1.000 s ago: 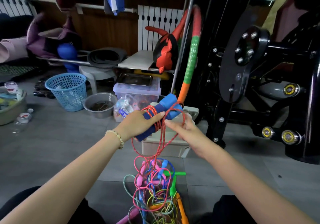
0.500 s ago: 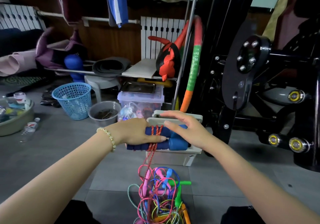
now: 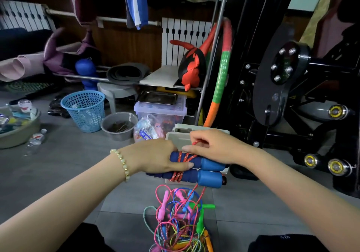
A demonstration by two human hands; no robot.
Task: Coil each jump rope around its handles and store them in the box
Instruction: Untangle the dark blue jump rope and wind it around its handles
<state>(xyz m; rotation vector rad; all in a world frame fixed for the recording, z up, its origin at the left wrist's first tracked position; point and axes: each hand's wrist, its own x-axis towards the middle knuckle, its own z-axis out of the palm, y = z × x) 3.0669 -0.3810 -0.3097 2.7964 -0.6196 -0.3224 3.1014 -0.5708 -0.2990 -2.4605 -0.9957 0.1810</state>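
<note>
Over the box [image 3: 178,136], left hand [image 3: 155,158] grips two blue handles [image 3: 211,178] (side by side); right hand [image 3: 216,146] pinches one red rope [image 3: 176,176].

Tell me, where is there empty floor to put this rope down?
Bare tiles lie between the water bottle and the left arm, and more between the rope pile and the black machine. It's crowded around the blue basket, metal bowl and the pile itself.
</note>
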